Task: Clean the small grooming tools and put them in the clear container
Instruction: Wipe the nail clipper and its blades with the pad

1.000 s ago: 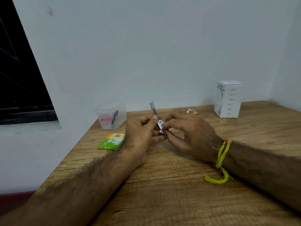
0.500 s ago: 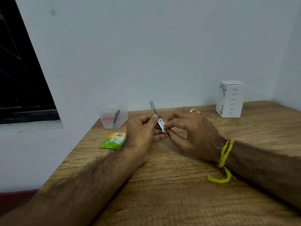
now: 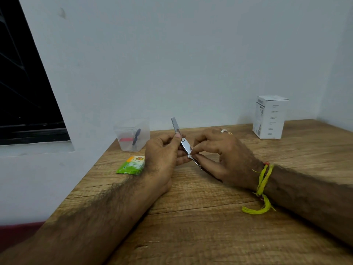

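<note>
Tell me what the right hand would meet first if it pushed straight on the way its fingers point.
Probably the left hand: the right hand points left along the slim metal grooming tool both grip.

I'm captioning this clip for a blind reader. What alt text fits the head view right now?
Over a wooden table, the left hand holds small metal scissors while the right hand pinches a white wipe against the blade. A clear container with tools and a green sachet sit left, a white box right.

One metal tool (image 3: 183,143), one clear container (image 3: 131,136) holding what look like two small items, one green sachet (image 3: 131,165), one white box (image 3: 270,117), two hands.
</note>
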